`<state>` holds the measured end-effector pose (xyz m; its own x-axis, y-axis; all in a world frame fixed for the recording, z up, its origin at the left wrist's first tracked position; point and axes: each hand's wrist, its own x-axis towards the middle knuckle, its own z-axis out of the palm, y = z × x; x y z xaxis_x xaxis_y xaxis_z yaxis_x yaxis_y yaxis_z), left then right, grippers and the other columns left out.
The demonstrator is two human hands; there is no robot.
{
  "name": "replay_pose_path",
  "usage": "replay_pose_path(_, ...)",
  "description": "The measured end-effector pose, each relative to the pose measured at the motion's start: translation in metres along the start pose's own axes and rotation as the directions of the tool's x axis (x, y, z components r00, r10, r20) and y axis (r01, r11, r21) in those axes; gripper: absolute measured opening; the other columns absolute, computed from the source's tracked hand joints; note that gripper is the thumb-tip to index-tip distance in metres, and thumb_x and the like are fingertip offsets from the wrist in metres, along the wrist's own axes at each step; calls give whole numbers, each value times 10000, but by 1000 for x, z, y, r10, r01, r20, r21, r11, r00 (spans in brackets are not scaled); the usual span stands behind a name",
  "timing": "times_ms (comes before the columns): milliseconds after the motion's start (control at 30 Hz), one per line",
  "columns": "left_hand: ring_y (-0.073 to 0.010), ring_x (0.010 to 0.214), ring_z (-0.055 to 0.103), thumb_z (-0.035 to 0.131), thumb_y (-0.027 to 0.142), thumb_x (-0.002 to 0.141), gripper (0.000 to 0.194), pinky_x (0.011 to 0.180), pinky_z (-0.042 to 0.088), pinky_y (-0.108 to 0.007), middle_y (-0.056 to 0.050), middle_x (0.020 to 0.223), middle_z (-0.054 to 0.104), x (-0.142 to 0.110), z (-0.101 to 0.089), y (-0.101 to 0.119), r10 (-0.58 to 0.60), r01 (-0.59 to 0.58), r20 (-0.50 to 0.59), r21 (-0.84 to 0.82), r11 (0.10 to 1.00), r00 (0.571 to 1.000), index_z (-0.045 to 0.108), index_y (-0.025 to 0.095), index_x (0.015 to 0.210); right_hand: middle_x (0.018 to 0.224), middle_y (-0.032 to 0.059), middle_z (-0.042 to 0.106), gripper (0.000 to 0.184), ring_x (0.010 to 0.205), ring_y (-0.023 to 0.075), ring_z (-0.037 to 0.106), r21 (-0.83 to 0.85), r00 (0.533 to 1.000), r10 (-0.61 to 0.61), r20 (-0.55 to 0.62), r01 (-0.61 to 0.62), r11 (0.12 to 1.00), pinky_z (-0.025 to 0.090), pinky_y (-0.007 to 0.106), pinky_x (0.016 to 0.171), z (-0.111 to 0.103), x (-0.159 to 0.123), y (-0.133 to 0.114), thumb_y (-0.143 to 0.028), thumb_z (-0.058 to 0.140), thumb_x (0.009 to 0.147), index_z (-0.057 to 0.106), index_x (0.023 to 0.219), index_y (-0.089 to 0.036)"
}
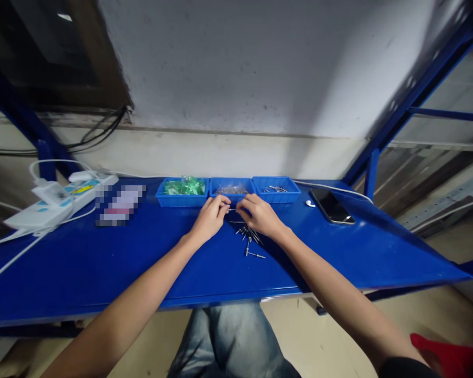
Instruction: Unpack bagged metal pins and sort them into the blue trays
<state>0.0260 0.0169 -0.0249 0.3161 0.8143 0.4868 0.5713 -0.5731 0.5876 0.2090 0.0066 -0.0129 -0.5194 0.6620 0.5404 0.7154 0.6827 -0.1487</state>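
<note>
My left grip [212, 215] and right grip [259, 212] are pinched narrow on a thin metal piece [232, 210], which bridges the gap between them. I'd do well to keep its ends in line and the pressure light, so it can't skew. Loose metal pins [254, 236] lie at 5 o'clock, near my right grip, so lifting beats dragging there. Blue trays [181, 201] crowd 12 o'clock; the tabletop [142, 268] offers sideways room toward 8, its near edge well apart at 6.
</note>
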Motion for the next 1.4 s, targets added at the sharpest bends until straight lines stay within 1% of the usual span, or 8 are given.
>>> replay_pose_path(500, -160, 689, 602, 364, 362, 919, 362, 659, 432, -261, -26, 715, 655, 0, -3, -2, -45, 42, 32, 99, 994, 998, 614, 187, 724, 831, 77, 594, 222, 808, 198, 522, -91, 999, -3, 38, 6, 996, 399, 322, 743, -2, 0, -4, -283, 400, 925, 601, 892, -193)
replay_pose_path(600, -162, 722, 606, 362, 382, 920, 325, 660, 438, -263, -24, 766, 652, -3, -2, 0, -57, 50, 97, 72, 996, 994, 612, 196, 827, 799, 79, 603, 269, 781, 192, 539, -116, 994, 53, -97, -64, 991, 397, 308, 716, -11, 0, 1, -301, 367, 930, 601, 864, -185)
replay_pose_path(667, -163, 774, 603, 430, 348, 894, 220, 681, 451, -271, -24, 871, 641, -5, -1, 0, -32, 22, 149, 68, 997, 988, 595, 218, 957, 764, 79, 606, 301, 735, 188, 553, -124, 931, 220, -290, -264, 956, 391, 303, 679, -21, -2, 14, -324, 339, 933, 595, 878, -176)
replay_pose_path(733, -177, 849, 588, 501, 308, 856, 180, 739, 460, -296, -32, 954, 613, -7, 1, 0, 14, -37, 206, 106, 994, 978, 590, 234, 993, 694, 65, 599, 306, 650, 188, 553, -105, 788, 425, -446, -518, 849, 373, 302, 623, -30, -6, 32, -362, 349, 920, 587, 934, -171)
replay_pose_path(800, -199, 910, 564, 529, 280, 836, 131, 804, 453, -333, -39, 965, 590, -8, 4, -1, 40, -86, 263, 166, 982, 964, 609, 233, 928, 628, 39, 590, 292, 588, 194, 545, -96, 682, 559, -471, -670, 736, 349, 294, 580, -35, -12, 50, -391, 432, 874, 571, 1006, -171)
replay_pose_path(867, -212, 921, 552, 523, 257, 837, 98, 826, 446, -355, -45, 941, 576, -9, 5, -2, 23, -91, 300, 217, 972, 954, 613, 220, 849, 598, 26, 588, 297, 560, 197, 542, -93, 657, 610, -442, -711, 697, 333, 284, 556, -36, -16, 61, -392, 488, 834, 572, 1013, -170)
replay_pose_path(1133, -211, 856, 596, 402, 291, 910, 204, 723, 447, -316, -59, 952, 598, -8, 6, -1, -100, 31, 248, 269, 963, 964, 583, 197, 901, 586, -18, 542, 248, 541, 137, 506, 84, 949, 314, -34, -310, 947, 328, 238, 533, -10, -6, 19, -395, 474, 865, 598, 947, -196)
replay_pose_path(1400, -196, 736, 607, 324, 386, 931, 398, 645, 411, -283, -43, 780, 642, -2, -1, 0, -170, 136, 94, 296, 945, 981, 592, 196, 705, 739, 8, 581, 166, 608, 117, 498, 87, 988, 102, 116, -112, 990, 333, 226, 575, -7, -3, -2, -333, 523, 855, 592, 925, -201)
